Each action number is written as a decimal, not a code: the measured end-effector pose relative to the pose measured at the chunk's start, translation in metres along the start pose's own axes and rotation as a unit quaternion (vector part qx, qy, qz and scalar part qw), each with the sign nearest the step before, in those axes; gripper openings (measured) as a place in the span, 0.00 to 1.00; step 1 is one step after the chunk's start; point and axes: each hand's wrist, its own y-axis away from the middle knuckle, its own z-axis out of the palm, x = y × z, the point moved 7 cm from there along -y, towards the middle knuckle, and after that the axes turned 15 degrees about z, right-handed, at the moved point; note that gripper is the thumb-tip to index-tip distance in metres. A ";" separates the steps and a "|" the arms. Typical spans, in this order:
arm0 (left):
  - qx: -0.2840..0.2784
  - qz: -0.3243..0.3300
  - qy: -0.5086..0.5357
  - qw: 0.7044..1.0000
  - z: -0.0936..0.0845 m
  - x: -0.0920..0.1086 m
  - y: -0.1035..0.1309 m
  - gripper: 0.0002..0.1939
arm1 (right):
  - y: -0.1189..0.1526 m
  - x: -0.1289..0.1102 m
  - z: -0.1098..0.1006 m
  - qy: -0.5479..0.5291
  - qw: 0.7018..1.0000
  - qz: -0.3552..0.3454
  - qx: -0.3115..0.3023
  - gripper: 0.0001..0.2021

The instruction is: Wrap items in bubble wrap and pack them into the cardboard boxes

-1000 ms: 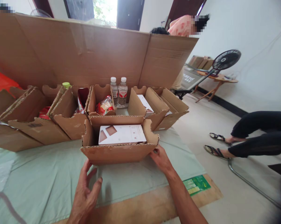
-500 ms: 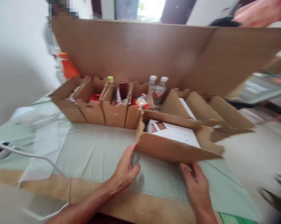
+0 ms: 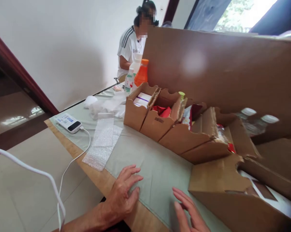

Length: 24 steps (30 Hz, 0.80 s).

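My left hand [image 3: 122,190] hovers over the front edge of the cloth-covered table [image 3: 145,154], its fingers spread and holding nothing. Just left of the nearest cardboard box [image 3: 215,177], my right hand [image 3: 190,212] is partly cut off by the lower edge, fingers apart and empty. That box holds a white item [image 3: 276,193] with brown patches. Behind it runs a row of open cardboard bins. The far left bin [image 3: 136,112] has white boxes with a purple stripe, and the bin beside it holds red packets [image 3: 162,111].
Bubble wrap [image 3: 103,138] lies left of the bins. A white power bank [image 3: 69,124] with a cable [image 3: 87,145] rests at the table's left corner. Bottles, one orange [image 3: 142,74], stand behind. A tall cardboard panel [image 3: 208,64] rises at the back; a person [image 3: 129,48] is beyond.
The view has swung left, bringing the power bank and the person into sight. Both hands have come away from the nearest box, which my right hand was touching.
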 end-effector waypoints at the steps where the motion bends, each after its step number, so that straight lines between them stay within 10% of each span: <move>1: 0.008 0.002 -0.029 1.000 -0.011 -0.005 0.001 0.21 | -0.012 -0.025 0.017 -0.001 0.998 -0.045 -0.031 0.12; 11: -0.014 -0.067 -0.341 0.938 -0.095 -0.088 0.002 0.25 | -0.096 -0.179 0.229 0.069 0.941 -0.226 -0.243 0.22; 19: -0.006 -0.073 -0.312 0.947 -0.097 -0.096 0.009 0.17 | -0.159 -0.266 0.240 0.134 0.924 -0.275 -0.228 0.13; 24: 0.000 -0.051 -0.297 0.953 -0.097 -0.102 0.010 0.23 | -0.174 -0.363 0.301 0.186 0.871 -0.395 -0.225 0.15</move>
